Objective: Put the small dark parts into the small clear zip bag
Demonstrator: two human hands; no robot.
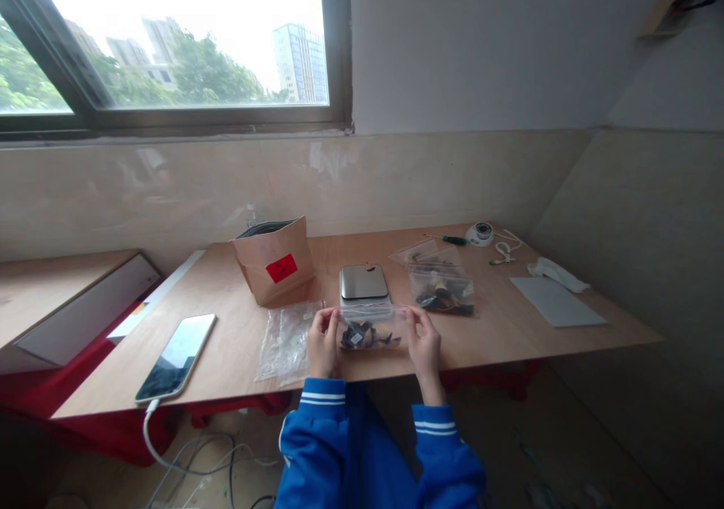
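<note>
A clear zip bag [370, 333] with dark and tan dried pieces and a small white packet in it is held by its top corners. My left hand [323, 343] pinches the left corner, and my right hand [424, 341] pinches the right one. Just behind the bag lies a small digital scale [363, 283] with a brown bit on its plate. Flat clear bags [286, 343] lie beside my left hand. Filled zip bags [442, 290] of similar dried pieces are beyond my right hand.
An open brown paper pouch [277, 264] with a red label stands at the back left. A phone [178, 358] on a cable lies at the left edge. Farther right are a green screwdriver [454, 240], a dome camera [480, 234], a white sheet [557, 302] and a white cloth [557, 274].
</note>
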